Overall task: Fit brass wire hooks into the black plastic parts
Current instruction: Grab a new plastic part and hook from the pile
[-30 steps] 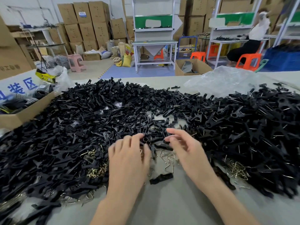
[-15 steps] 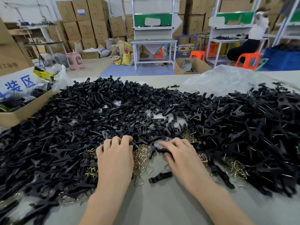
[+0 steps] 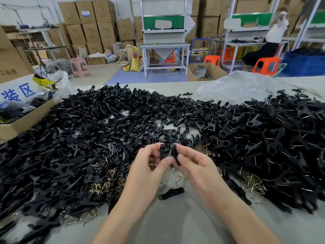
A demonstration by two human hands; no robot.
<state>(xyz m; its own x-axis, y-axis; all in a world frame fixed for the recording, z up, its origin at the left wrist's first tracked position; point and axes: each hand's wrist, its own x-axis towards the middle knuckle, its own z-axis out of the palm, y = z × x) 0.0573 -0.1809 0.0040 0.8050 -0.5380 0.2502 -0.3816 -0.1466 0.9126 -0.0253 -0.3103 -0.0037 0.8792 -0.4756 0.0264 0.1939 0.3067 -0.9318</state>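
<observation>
1. The left hand [image 3: 147, 171] is raised above the counter [image 3: 175, 224]. Its fingers are curled, and thumb and forefinger pinch a short black plastic part [image 3: 163, 152], held roughly upright.
2. The right hand [image 3: 197, 169] is curled the same way and pinches a second black part [image 3: 175, 155]. This part's long axis runs from the top down and slightly to the right. The two parts stand just beside each other, their upper ends nearly touching, midway between the hands.
3. I cannot tell whether either hand also holds a hook (the wire would be too fine to pick out against the fingers).
4. The nearest loose brass wire hook [image 3: 179, 176] lies flat on the counter directly below the held parts, a little toward the person. It lies under the right hand's side, so the right hand looks the nearer one to reach it. That drop straight down is probably what the next move turns on.
5. A single stray black part [image 3: 171, 193] lies between the forearms, its long axis roughly crosswise.
6. Small heaps of brass hooks sit to the left [image 3: 103, 184] and right [image 3: 253, 182] of the hands.
7. Further out, a pile of bare black parts [image 3: 70, 138] covers the left of the counter. The right-hand pile [image 3: 263, 138] shows wire ends sticking out, so those are likely finished pieces.
8. A cardboard box [image 3: 21, 124] stands at the far left, and a clear plastic bag [image 3: 237, 88] lies beyond the right pile.
</observation>
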